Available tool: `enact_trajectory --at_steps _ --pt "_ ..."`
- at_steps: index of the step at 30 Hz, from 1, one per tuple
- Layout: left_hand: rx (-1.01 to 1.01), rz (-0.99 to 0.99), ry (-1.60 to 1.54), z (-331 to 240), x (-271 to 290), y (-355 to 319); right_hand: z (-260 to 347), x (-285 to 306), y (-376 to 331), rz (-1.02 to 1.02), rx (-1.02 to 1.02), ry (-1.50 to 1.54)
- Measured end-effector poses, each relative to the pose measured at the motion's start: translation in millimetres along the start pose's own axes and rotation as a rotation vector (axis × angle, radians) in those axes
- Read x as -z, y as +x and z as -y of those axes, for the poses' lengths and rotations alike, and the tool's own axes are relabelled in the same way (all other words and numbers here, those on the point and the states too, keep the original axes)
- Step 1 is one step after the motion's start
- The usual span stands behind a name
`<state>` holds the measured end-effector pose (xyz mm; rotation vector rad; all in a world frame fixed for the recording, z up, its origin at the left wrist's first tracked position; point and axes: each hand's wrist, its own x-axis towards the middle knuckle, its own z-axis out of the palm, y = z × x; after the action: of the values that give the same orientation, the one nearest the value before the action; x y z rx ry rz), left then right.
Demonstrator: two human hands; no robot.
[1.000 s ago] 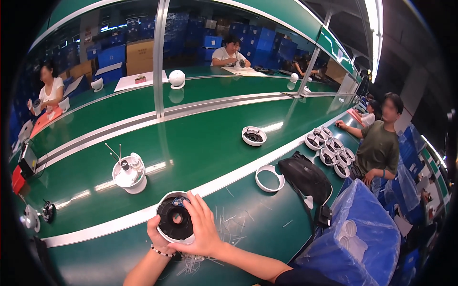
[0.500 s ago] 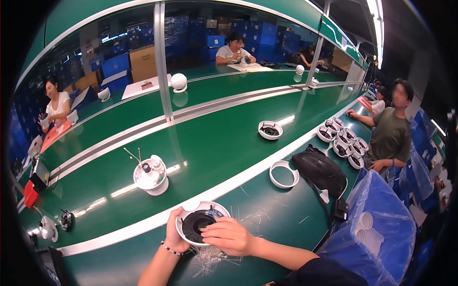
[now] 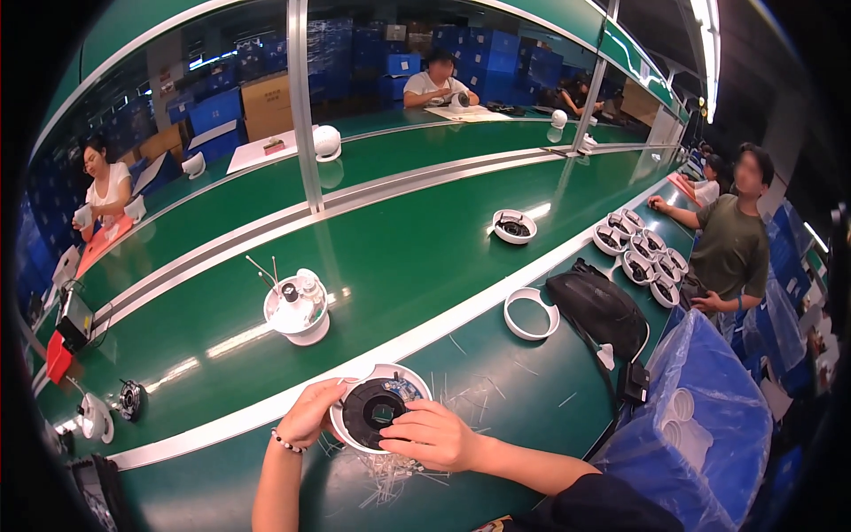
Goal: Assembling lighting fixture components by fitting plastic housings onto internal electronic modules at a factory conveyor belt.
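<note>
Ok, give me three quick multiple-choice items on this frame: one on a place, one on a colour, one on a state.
1. Where is the loose white ring?
A. On the bench left of the black bag
B. On the blue-wrapped bin
C. In the left hand

2. What colour is the round insert in the dome base?
A. Red
B. Black
C. Yellow

3. How is the dome base held?
A. Lying untouched
B. One hand only
C. Both hands on it

Answers:
1 A: the ring lies flat on the green bench beside the bag.
2 B: the insert is black with a centre hole, in a white shell.
3 C: the left hand grips its left edge and the right hand rests on its lower right.
</note>
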<state>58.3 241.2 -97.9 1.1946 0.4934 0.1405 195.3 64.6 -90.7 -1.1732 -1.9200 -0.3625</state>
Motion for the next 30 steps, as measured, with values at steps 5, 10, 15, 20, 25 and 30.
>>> enact_trajectory --at_steps 5,10,15,20,25,30 --pt "-0.018 0.026 0.069 -6 -2 1 2 3 -6 -0.002 -0.052 -0.105" --pt "-0.043 -0.075 0.201 -16 28 -2 -9 27 -13 -0.014 -0.255 -0.185" --pt "-0.121 -0.377 0.106 -30 100 -31 -60 72 -45 -0.016 -0.683 -0.562" --pt "-0.275 -0.723 -0.125 -6 135 -10 -104 89 -125 0.029 -1.045 -0.793" --pt "-0.313 -0.924 -0.171 20 165 -3 -111 82 -138 -0.016 -1.050 -0.721" --pt "-0.318 -0.921 -0.199 34 172 6 -112 82 -140 -0.067 -0.967 -0.682"
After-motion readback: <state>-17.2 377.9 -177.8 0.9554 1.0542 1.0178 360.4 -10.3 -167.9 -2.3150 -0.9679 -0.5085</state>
